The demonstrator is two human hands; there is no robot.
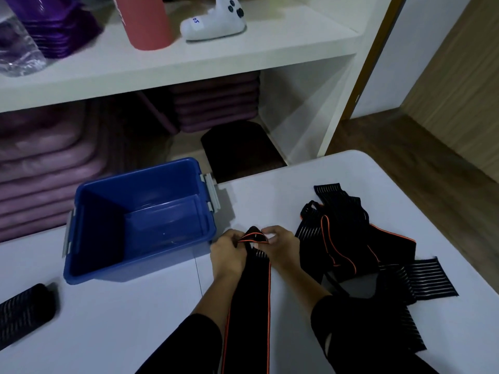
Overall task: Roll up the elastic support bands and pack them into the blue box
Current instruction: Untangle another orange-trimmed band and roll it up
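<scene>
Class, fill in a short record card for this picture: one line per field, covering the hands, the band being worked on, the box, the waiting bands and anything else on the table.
left hand: pinching the far end of the band
right hand: pinching the same end, opposite side
band in hands: black, orange-edged, end folded over, rest running flat toward the person
blue box: open, nothing visible inside, left of the hands
loose bands: unrolled heap, right of the hands
rolled band: at the table's left edge
table: white

Dim, bluish indoor light; soft shadows beside the box (140,220) on the worktop (121,319); wide-angle bending at edges; slightly soft focus throughout
</scene>
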